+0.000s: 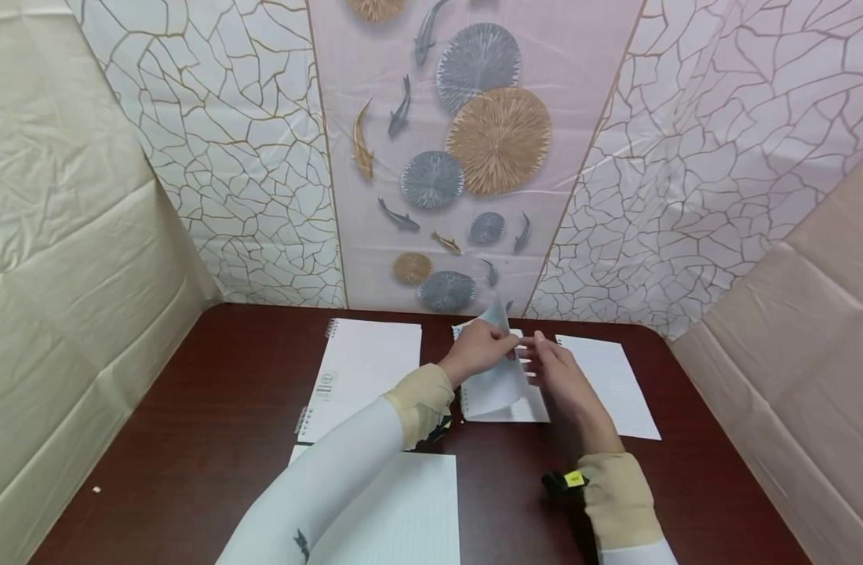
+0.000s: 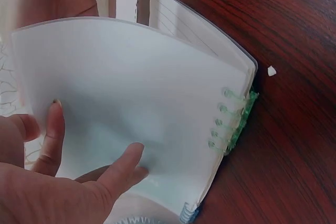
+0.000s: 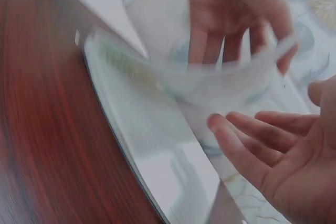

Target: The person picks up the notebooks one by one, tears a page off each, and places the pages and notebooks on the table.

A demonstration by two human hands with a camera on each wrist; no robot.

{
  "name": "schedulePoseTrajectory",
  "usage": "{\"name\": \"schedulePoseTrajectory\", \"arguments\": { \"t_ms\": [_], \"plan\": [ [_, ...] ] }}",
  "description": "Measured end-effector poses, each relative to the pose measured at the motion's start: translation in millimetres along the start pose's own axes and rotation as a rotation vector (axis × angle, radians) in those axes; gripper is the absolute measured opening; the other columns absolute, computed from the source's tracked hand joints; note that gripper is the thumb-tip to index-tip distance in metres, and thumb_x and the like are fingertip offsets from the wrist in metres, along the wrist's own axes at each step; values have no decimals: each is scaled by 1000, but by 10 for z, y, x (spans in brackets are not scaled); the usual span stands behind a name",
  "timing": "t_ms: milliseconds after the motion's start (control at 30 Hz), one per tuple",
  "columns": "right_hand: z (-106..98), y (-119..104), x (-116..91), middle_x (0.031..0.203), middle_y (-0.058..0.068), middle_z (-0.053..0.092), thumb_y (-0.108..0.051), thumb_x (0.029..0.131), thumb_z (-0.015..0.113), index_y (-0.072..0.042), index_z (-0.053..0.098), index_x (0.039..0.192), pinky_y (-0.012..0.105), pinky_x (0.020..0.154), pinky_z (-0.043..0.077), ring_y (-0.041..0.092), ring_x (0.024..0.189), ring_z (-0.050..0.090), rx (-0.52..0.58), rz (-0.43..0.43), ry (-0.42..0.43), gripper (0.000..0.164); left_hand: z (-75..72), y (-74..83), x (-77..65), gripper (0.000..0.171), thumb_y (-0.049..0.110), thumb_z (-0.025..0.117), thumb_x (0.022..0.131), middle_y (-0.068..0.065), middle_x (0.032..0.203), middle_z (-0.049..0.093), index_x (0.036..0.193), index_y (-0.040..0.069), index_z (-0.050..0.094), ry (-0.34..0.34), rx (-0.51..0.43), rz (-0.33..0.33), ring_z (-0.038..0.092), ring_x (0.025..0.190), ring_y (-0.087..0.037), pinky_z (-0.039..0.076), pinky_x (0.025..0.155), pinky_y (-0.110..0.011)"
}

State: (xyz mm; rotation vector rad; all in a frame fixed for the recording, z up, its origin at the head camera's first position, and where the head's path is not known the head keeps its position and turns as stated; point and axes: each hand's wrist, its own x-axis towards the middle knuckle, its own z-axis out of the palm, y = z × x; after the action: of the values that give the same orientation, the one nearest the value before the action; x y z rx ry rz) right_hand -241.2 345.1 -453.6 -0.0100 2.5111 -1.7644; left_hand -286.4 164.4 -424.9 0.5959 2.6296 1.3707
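A small ring-bound notebook (image 1: 533, 410) lies at the back middle of the table, its translucent pale cover (image 1: 491, 388) lifted. My left hand (image 1: 479, 349) pinches that cover near its free edge; in the right wrist view the thumb is on one side and the fingers on the other. Green rings (image 2: 231, 121) bind the edge, with a blue coil (image 2: 190, 212) farther along. Just right of the raised cover is my right hand (image 1: 562, 377), palm turned towards it. Its fingers (image 3: 265, 135) are loosely extended and hold nothing.
A white spiral pad (image 1: 375, 353) lies left of the notebook, and a lined sheet (image 1: 608, 384) to the right. Another lined page (image 1: 410, 502) lies in front, partly under the left sleeve. A tiny white scrap (image 1: 96, 490) is at far left. Patterned cloth (image 1: 262, 157) hangs behind the table.
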Motion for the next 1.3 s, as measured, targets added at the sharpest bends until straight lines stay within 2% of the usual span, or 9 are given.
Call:
{"name": "schedulePoseTrajectory", "arguments": {
  "t_ms": [133, 233, 433, 533, 667, 967, 1133, 1233, 1300],
  "plan": [
    [38, 0, 21, 133, 16, 58, -64, 106, 21, -2, 45, 150, 26, 72, 56, 18, 102, 59, 151, 103, -31, 80, 47, 18, 4, 39, 36, 61, 99, 2, 71, 74, 69, 17, 80, 9, 9, -8, 54, 63, -12, 41, 51, -21],
    [53, 25, 28, 129, 13, 58, -66, 104, 22, -3, 46, 149, 25, 64, 54, 16, 96, 58, 181, 125, -6, 81, 90, 21, 6, 42, 38, 63, 99, 3, 64, 70, 65, 18, 76, 12, -4, -15, 53, 60, -12, 41, 49, -21],
    [56, 39, 31, 143, 22, 53, -68, 103, 23, -3, 46, 150, 34, 80, 62, 23, 113, 62, 164, 134, 5, 84, 166, 33, 20, 49, 44, 65, 98, 8, 52, 54, 57, 18, 61, 8, 16, -24, 50, 53, -10, 39, 48, -21],
    [58, 66, 44, 147, 24, 51, -62, 107, 24, -1, 44, 151, 36, 86, 62, 27, 118, 61, 169, 126, 9, 78, 187, 49, 23, 45, 43, 64, 98, 9, 52, 52, 59, 20, 60, 3, 31, -42, 50, 53, -9, 40, 49, -21],
    [62, 108, 50, 145, 23, 54, -56, 110, 24, 0, 45, 151, 35, 85, 62, 24, 114, 64, 173, 121, 25, 72, 208, 63, 22, 44, 42, 63, 99, 7, 54, 53, 64, 17, 64, -6, 50, -47, 50, 54, -9, 39, 49, -20],
    [34, 151, 39, 136, 22, 62, -60, 108, 22, -1, 49, 147, 30, 85, 60, 18, 109, 67, 132, 134, 48, 76, 206, 39, 30, 33, 38, 63, 100, -1, 90, 75, 89, 12, 79, -40, 176, 46, 60, 71, -9, 45, 57, -18],
    [32, 177, 36, 136, 23, 63, -57, 108, 30, -4, 48, 149, 31, 85, 61, 19, 107, 69, 110, 128, 70, 70, 194, -25, 18, 24, 37, 67, 98, 0, 91, 74, 90, 15, 74, -80, 214, 77, 59, 74, -11, 44, 60, -20],
    [30, 206, 27, 136, 24, 62, -51, 109, 38, -4, 48, 149, 30, 82, 62, 18, 103, 70, 113, 117, 102, 63, 186, -102, 3, 21, 39, 72, 95, -1, 100, 74, 100, 19, 70, -124, 257, 99, 59, 77, -13, 46, 63, -23],
    [25, 233, 26, 137, 25, 61, -45, 110, 42, -3, 49, 148, 28, 80, 62, 17, 102, 69, 109, 112, 125, 57, 176, -169, -4, 27, 40, 74, 93, -1, 113, 74, 111, 21, 67, -169, 301, 120, 62, 86, -14, 49, 70, -24]
  ]
}}
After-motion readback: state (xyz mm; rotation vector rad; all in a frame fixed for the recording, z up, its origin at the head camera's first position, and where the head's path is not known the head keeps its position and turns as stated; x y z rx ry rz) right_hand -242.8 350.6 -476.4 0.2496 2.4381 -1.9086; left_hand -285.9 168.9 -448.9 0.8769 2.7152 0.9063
